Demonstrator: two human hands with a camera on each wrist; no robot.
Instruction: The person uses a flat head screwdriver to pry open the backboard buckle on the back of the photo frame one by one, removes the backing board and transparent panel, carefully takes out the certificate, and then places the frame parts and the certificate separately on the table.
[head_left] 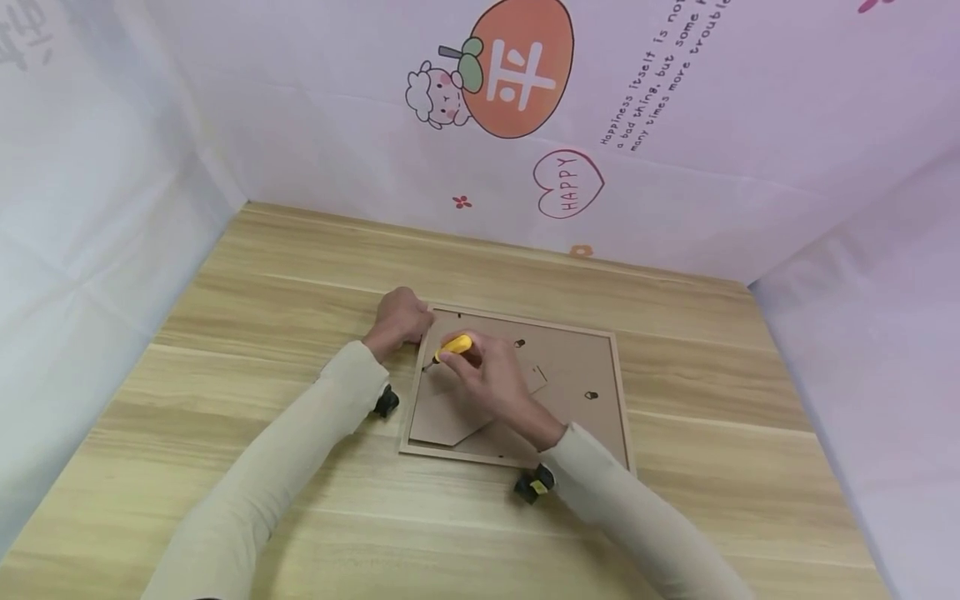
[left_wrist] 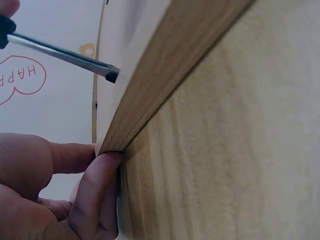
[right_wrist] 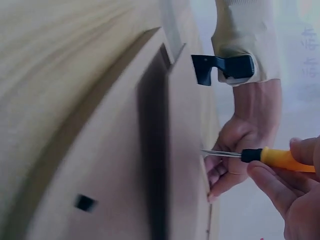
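Note:
A square wooden picture frame [head_left: 624, 400] lies back side up on the table, with a brown backing board [head_left: 558, 350] in it. My right hand [head_left: 498, 379] grips a yellow-handled screwdriver [head_left: 454, 345]. Its metal tip [left_wrist: 111, 75] is right at the inner edge of the frame's left side, by a small dark tab. At the far left corner my left hand [head_left: 402, 317] pinches the frame's edge between thumb and fingers, as the left wrist view shows. The board's near edge [right_wrist: 179, 100] stands raised from the frame in the right wrist view, with a dark gap beneath.
Two small hangers [head_left: 592, 395] and a cut-out stand flap [head_left: 537, 379] show on the backing. Dark tabs [right_wrist: 85, 202] sit along the frame's inner edge. The wood-grain table [head_left: 225, 350] extends around the frame, up to printed white cloth walls [head_left: 330, 150] behind and at both sides.

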